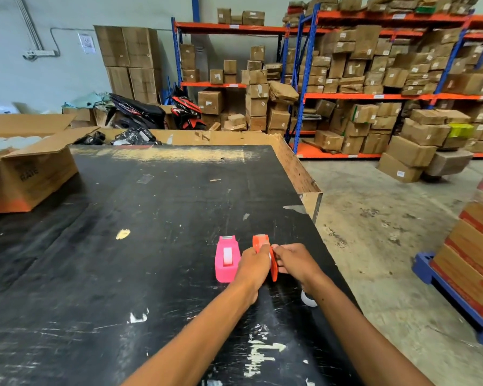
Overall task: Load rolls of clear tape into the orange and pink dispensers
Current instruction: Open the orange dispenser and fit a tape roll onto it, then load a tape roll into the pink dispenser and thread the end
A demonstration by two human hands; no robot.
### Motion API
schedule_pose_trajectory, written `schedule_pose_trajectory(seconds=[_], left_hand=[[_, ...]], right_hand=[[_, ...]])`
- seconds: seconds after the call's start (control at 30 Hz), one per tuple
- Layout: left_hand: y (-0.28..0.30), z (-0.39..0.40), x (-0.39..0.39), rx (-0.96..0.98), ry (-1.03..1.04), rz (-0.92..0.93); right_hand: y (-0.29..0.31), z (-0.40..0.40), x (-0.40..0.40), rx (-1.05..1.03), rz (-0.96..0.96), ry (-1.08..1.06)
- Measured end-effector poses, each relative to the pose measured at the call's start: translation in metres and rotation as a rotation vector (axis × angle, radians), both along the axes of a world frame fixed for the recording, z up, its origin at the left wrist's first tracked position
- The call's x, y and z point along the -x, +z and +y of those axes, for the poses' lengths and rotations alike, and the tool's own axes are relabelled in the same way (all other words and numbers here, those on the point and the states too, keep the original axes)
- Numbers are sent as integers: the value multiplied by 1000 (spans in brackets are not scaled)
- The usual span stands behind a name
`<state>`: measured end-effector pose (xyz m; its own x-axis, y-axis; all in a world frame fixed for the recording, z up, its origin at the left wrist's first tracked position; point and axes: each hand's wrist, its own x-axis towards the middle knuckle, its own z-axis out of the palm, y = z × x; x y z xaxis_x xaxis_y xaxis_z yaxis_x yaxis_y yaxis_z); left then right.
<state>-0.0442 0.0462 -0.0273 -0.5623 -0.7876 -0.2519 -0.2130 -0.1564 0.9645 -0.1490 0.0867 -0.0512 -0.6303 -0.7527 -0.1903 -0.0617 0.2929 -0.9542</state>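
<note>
A pink dispenser (pixel 227 259) stands on the black table (pixel 123 246) with a roll of clear tape (pixel 227 256) seated in its slot. Just right of it is the orange dispenser (pixel 262 243), held between both hands. My left hand (pixel 253 264) grips its left side and covers most of its middle. My right hand (pixel 293 260) pinches its right side near the rear orange edge (pixel 274 270). A thin sliver of tape roll shows between the hands. Another clear tape roll (pixel 308 299) lies on the table under my right forearm.
An open cardboard box (pixel 25 174) of white rolls sits at the table's left. The table's right edge drops to the concrete floor (pixel 388 232). A blue pallet (pixel 452 296) with stacked cartons stands at right; shelving with boxes fills the background.
</note>
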Motion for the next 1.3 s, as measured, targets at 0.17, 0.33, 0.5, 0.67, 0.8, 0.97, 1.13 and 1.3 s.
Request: schedule_pose_trajectory(seconds=[0.17,0.33,0.5,0.67,0.8,0.97,1.13,1.3], left_hand=[[-1,-2,-4,44,-16,-14],[12,-14,-20,238,-59,-86],[22,-49,-53,541,-125,-257],[-4,-74,-80,603,-397,-375],[-23,-77,-92,713,-388,-376],[-26,-81,-96,787,-346,-405],[-29,-83,-95,813,-329,-390],[-27,-83,-96,797,-351,-397]], right_hand=[[0,0,0,-11,-20,0],[15,0,5,13,307,-100],[46,-25,-21,101,517,36],[44,-55,-51,-330,703,363],[48,-72,-66,-553,818,403],[50,-80,-82,-544,970,324],[42,-76,-93,-419,973,212],[29,-56,-96,-257,973,116]])
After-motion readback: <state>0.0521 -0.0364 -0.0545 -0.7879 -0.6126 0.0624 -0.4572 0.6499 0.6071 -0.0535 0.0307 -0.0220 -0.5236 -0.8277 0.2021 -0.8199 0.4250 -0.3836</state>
